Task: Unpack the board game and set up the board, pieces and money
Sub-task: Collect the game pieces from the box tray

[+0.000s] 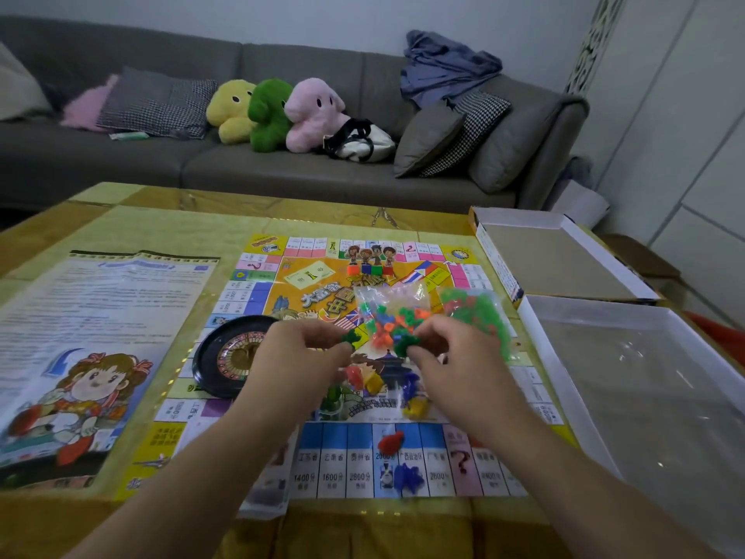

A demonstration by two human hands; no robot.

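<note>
The game board [250, 284] lies unfolded on the table. Above its middle, my left hand [300, 349] pinches a small green piece [351, 336], and my right hand [435, 349] pinches another green piece [403, 345]. Behind my hands lie two clear bags of plastic pieces, one mixed [387, 312] and one mostly green [477, 312]. A black roulette wheel [225, 357] sits on the board's left side. Loose red [390, 439], blue [407, 476] and yellow [415, 407] pieces lie on the near part of the board. Four card figures on coloured bases [369, 260] stand at the far side.
A printed rule sheet [92, 336] is spread to the left of the board. Two open box halves [560, 260] [645, 377] stand on the right. A grey sofa [282, 167] with plush toys and cushions runs behind the table.
</note>
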